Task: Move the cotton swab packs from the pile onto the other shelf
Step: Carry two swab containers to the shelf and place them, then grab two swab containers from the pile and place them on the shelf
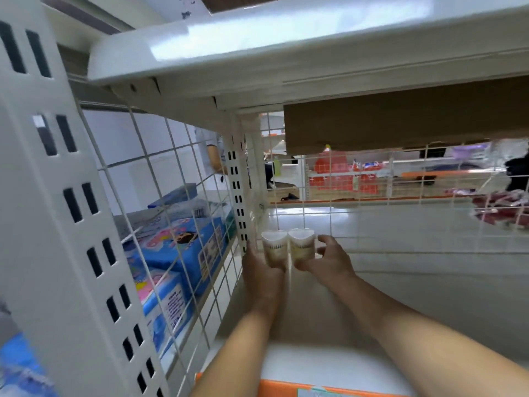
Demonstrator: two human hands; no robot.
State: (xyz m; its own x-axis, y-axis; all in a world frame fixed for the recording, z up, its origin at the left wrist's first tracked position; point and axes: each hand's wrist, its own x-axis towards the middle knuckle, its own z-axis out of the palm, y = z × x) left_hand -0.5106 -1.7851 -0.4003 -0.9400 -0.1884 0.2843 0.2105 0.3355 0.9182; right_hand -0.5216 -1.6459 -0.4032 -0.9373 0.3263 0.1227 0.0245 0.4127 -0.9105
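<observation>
Two small clear heart-shaped cotton swab packs stand side by side at the back left corner of a white shelf (415, 282). My left hand (259, 270) grips the left cotton swab pack (274, 249). My right hand (329, 257) holds the right cotton swab pack (302, 246), fingers curled around its right side. Both packs are upright and touch each other. Whether they rest on the shelf surface I cannot tell. The pile is not in view.
A wire mesh divider (183, 224) stands to the left, with blue packaged goods (183, 247) behind it. A wire mesh back (400, 181) closes the shelf. An upper shelf (286, 53) and a cardboard sheet (400, 124) hang overhead. Red packets (501, 209) lie far right.
</observation>
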